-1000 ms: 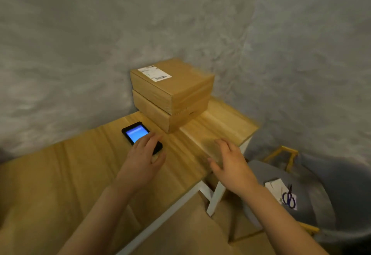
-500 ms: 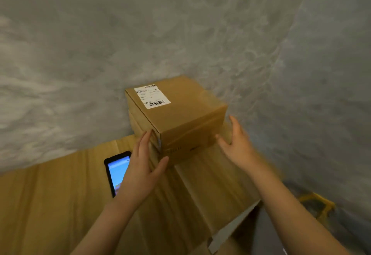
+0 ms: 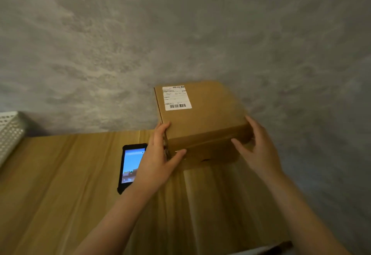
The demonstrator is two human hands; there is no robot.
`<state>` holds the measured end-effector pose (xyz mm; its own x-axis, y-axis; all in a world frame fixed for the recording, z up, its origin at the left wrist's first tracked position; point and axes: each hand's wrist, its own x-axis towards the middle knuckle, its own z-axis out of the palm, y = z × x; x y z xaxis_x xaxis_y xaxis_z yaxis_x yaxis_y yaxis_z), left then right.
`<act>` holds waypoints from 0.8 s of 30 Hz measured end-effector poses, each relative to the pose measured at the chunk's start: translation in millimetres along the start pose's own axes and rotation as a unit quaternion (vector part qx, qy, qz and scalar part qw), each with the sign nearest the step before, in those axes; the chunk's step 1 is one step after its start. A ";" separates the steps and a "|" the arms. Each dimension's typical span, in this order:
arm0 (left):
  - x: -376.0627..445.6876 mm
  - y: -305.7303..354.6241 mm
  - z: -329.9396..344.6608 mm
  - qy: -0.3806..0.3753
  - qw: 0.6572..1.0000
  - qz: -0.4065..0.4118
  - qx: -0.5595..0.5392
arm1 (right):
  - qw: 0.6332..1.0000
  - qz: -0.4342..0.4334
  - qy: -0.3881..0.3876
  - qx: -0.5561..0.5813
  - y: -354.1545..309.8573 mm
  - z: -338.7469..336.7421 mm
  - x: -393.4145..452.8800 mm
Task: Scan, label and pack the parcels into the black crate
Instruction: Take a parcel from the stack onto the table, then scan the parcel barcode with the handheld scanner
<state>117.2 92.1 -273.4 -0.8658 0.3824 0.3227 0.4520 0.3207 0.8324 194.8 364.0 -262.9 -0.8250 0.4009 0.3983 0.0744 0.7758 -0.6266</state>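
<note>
Two brown cardboard parcels are stacked at the back of the wooden table (image 3: 60, 184), against the grey wall. The top parcel (image 3: 202, 114) carries a white barcode label (image 3: 176, 98) on its lid. Only a strip of the lower parcel (image 3: 208, 156) shows beneath it. My left hand (image 3: 156, 162) grips the top parcel's near left corner, fingers up its left side and thumb on the front face. My right hand (image 3: 259, 150) grips the near right corner, thumb on the front and fingers round the side. No black crate is in view.
A black handheld scanner phone (image 3: 129, 164) with a lit screen lies flat on the table just left of my left hand. A white perforated metal basket (image 3: 10, 134) stands at the far left edge. The wall runs close behind the parcels.
My left hand left the phone and my right hand left the table; both reached forward and took hold of the top parcel's near corners. The view swung up and closer.
</note>
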 end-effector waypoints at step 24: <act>-123.2 -113.2 -297.0 0.102 0.979 -0.137 0.111 | 0.984 -0.157 -0.078 0.032 -235.3 188.7 -100.4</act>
<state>108.9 -248.6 -273.6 -0.9756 0.0822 0.2034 0.2130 0.5763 0.7890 154.4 49.2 -281.9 -0.8784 0.0616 0.4740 -0.2294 0.8157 -0.5310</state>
